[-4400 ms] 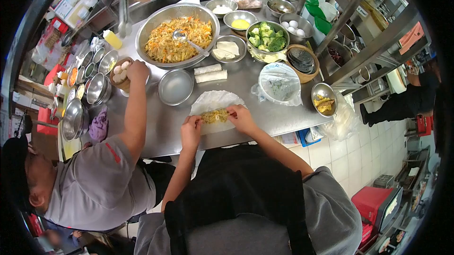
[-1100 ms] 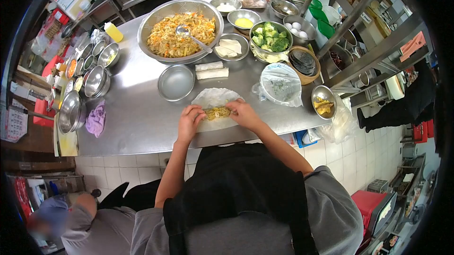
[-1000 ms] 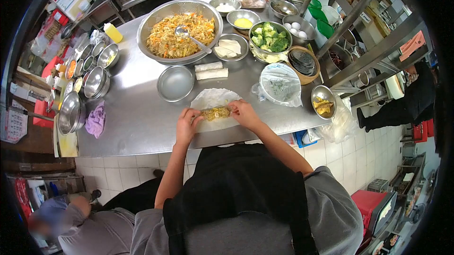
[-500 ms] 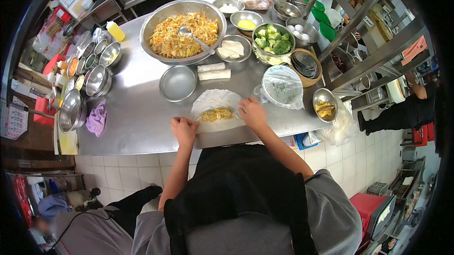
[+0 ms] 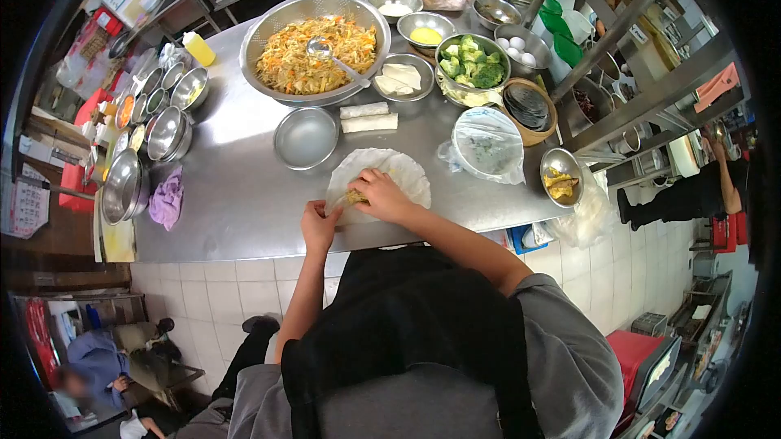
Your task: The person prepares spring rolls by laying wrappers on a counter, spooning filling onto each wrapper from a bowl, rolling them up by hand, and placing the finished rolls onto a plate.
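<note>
A round white wrapper (image 5: 413, 180) lies flat near the front edge of the steel table, with a strip of noodle filling (image 5: 355, 196) on it. My right hand (image 5: 381, 195) curves over the filling and covers most of it. At the wrapper's left edge, my left hand (image 5: 319, 223) pinches with thumb and fingers close together; the wrapper's rim is at its fingertips. Behind the wrapper lie two finished white rolls (image 5: 368, 123). Left of these rolls stands a steel bowl of clear liquid (image 5: 306, 139).
Behind are a large colander of noodles (image 5: 313, 52), a bowl of tofu-like slices (image 5: 400, 78), broccoli (image 5: 472, 65) and eggs (image 5: 518, 50). A plastic-covered bowl (image 5: 488, 144) stands right. Small bowls and a purple cloth (image 5: 167, 199) are left. Other people are at the edges.
My right hand has moved left from the wrapper's right side onto the filling. My left hand has shifted slightly at the left edge. The co-worker at the lower left has moved mostly out of view.
</note>
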`<move>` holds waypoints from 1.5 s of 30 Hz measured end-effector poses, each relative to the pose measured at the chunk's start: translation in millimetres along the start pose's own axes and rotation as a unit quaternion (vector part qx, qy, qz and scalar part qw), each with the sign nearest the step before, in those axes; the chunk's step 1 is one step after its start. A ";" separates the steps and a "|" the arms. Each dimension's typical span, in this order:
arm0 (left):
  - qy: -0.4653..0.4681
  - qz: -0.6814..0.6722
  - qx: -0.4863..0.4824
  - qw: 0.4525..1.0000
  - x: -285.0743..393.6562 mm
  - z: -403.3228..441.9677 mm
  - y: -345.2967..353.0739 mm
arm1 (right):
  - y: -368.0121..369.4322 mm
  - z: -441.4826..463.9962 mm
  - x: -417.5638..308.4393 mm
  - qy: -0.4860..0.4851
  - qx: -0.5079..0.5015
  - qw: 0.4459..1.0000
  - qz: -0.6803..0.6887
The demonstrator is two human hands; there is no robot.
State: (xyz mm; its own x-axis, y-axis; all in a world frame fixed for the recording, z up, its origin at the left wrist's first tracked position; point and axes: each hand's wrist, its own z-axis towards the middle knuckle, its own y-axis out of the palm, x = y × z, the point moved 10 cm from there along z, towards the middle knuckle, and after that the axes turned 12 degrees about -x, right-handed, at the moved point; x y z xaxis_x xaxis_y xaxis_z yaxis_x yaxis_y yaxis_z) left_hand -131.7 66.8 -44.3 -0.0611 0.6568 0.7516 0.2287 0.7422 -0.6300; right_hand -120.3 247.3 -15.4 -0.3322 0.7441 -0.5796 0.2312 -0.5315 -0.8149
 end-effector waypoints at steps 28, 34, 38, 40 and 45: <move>0.293 0.053 0.018 0.954 96.2 -26.3 40.2 | -53.9 -57.6 35.7 0.050 0.108 0.988 0.102; 0.323 0.087 0.001 0.943 96.9 -25.4 53.7 | -60.4 -74.9 46.8 0.070 0.154 0.980 0.101; 0.308 0.080 -0.016 0.948 93.7 -22.6 60.7 | -58.5 -76.4 31.6 0.062 0.151 0.984 0.076; 0.307 0.074 -0.034 0.948 94.4 -23.8 64.8 | -55.1 -72.8 22.1 0.050 0.129 0.987 0.082; 0.357 0.072 -0.086 0.927 94.6 -30.5 67.5 | -56.2 -74.7 14.6 0.003 0.165 0.981 0.103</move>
State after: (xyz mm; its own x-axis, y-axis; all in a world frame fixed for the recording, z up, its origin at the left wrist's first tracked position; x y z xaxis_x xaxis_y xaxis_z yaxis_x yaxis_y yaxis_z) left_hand -92.4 174.9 -9.8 0.6267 0.4463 0.6388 0.3397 0.5813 -0.7394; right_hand -69.9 318.2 21.6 -0.3042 0.6086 -0.7329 -0.0166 -0.7726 -0.6347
